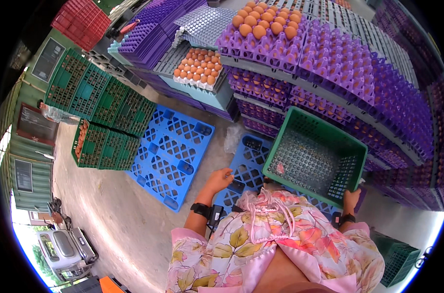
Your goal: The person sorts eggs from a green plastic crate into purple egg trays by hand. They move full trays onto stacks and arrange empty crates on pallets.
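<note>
Right in front of me is a green plastic crate (307, 123), tilted, its open top toward me. A dimpled, see-through layer (307, 158) covers its bottom, with a small pinkish scrap (280, 168) on it. My right hand (350, 200) grips the crate's near right corner; part of its fingers is hidden. My left hand (219, 180) is off the crate, to its left, above the floor beside a blue pallet (253, 171). Its fingers are curled in, and nothing shows in them. Both wrists wear black bands.
Stacked purple egg trays (336, 63) rise beyond the crate, with brown eggs (266, 19) on top. More eggs (198, 67) fill a pale tray further left. Another blue pallet (175, 151) lies left, next to stacked green crates (119, 115). A green crate (395, 256) stands lower right.
</note>
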Tool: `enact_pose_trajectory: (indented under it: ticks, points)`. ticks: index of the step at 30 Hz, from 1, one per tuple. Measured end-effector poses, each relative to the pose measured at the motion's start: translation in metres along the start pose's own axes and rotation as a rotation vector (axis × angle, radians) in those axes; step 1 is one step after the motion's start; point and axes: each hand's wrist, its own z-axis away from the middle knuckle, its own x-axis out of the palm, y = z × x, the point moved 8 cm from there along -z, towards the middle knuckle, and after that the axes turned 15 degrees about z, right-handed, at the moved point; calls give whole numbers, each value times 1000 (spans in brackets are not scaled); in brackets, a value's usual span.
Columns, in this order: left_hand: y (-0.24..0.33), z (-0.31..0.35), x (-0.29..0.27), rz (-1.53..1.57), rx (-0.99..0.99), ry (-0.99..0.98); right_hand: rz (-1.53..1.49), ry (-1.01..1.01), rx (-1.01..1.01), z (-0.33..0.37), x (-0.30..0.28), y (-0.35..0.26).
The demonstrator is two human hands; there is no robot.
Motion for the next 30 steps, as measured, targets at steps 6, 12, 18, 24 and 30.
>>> enact_pose_trajectory:
  ticks: [6,12,18,24,30]
  points:
    - [168,-72,-101,-17,398,176,-973,157,-558,22,-136,-188]
    - [346,-192,-205,-159,874,325,-1073,303,-1327,161,-352,-442]
    - [435,-267,-194,-595,1006,-23,-354,475,-1416,169,-354,-621]
    - [440,-297,-176,-797,1029,-167,-148,442,-1374,163,-325,-667]
    - [449,-339,-261,322,651,-329,-1262,-420,-1006,101,-364,-626]
